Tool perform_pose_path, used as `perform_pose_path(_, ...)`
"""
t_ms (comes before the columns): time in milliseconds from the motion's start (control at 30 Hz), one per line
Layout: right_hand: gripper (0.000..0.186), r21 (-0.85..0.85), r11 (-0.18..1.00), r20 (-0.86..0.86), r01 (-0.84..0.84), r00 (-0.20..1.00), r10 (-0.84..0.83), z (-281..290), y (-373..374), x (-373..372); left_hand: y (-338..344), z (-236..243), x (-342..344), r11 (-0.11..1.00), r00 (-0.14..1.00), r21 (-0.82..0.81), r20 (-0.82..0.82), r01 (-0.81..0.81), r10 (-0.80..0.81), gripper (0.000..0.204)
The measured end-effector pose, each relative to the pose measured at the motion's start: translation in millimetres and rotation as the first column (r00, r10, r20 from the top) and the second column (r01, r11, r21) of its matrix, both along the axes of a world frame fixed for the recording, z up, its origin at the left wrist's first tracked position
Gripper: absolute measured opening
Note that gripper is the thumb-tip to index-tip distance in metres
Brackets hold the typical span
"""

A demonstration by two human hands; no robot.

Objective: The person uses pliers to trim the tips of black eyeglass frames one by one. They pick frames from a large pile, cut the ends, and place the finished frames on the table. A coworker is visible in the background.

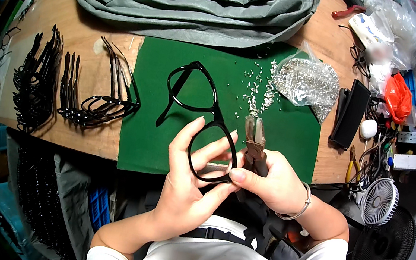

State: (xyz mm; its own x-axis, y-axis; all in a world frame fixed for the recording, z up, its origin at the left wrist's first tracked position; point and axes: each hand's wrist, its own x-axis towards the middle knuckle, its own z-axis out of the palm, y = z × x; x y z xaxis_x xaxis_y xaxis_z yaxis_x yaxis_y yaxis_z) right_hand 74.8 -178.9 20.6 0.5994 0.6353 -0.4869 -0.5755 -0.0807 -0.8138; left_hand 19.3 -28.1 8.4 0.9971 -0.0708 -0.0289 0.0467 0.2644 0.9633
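Observation:
Over the green mat (141, 149), my left hand (181, 189) holds a black eyeglass frame (216, 111), fingers wrapped round its nearer rim. One temple of the frame extends along the far rim; the other temple is hard to make out. My right hand (281, 183) grips pliers (254, 146), jaws pointing away from me, beside the nearer rim. Its thumb and fingertips also touch the frame's lower corner, where they meet my left fingertips. Just past the plier jaws, small silvery pieces (264, 96) lie scattered. A clear plastic bag (304, 83) full of similar pieces rests behind them.
Stacked black eyeglass frames (34, 81) stand at the left, with another group (104, 108) nearer the mat. Grey cloth (191, 31) holding more frames spans the back. On the right are a black case (350, 114), yellow-handled pliers (353, 164), a white fan (379, 201) and a black fan (383, 250).

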Motion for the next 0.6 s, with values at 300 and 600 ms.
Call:
perform_pose_path(300,0.019,0.123,0.99,-0.078,-0.064,0.994,0.074,17,6,3,12,16,-5,0.988,0.994,-0.153,-0.108,-0.035,0.018,0.084)
perform_pose_path(600,0.038,-0.303,0.793,0.274,-0.529,0.749,0.604,27,-14,6,25,20,-5,0.98,0.99,-0.185,-0.112,0.068,-0.09,0.08)
